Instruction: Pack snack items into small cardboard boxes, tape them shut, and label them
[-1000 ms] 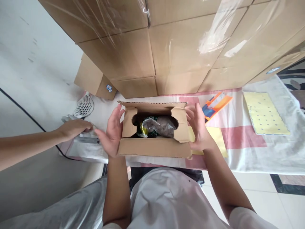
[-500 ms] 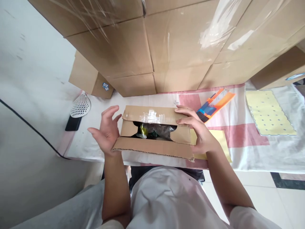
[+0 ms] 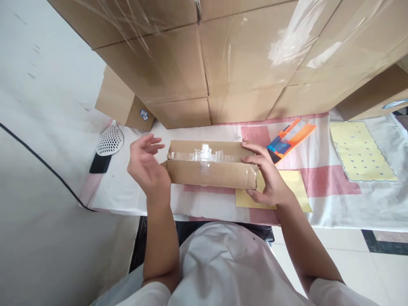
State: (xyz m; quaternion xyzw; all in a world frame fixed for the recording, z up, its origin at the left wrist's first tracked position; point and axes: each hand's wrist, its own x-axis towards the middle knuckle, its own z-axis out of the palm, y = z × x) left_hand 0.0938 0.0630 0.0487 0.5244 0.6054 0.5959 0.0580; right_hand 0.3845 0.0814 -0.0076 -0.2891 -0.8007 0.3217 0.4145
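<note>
A long, narrow cardboard box [image 3: 210, 173] lies before me with both top flaps folded down and a shiny patch of clear tape along the seam. What is inside it is now hidden. My right hand [image 3: 269, 176] grips the box's right end, fingers on top and thumb at the near lower edge. At the left end, my left hand [image 3: 149, 168] is raised with its fingers apart; its wrist side is close to the box corner, and I cannot tell if it touches. Under the right end a yellow sheet [image 3: 295, 187] sticks out on the tablecloth.
Tall stacked cartons [image 3: 239, 68] wrapped in film stand behind. An orange and blue packet [image 3: 290, 140] lies at the right, past it a yellow dotted sheet [image 3: 361, 151]. At the left are a white perforated object [image 3: 110, 139], a black object [image 3: 100, 163] and a smaller carton [image 3: 121, 102].
The near flap has swung up and over, so the opening and the bagged contents no longer show. My left hand has turned, its fingers now pointing toward the right.
</note>
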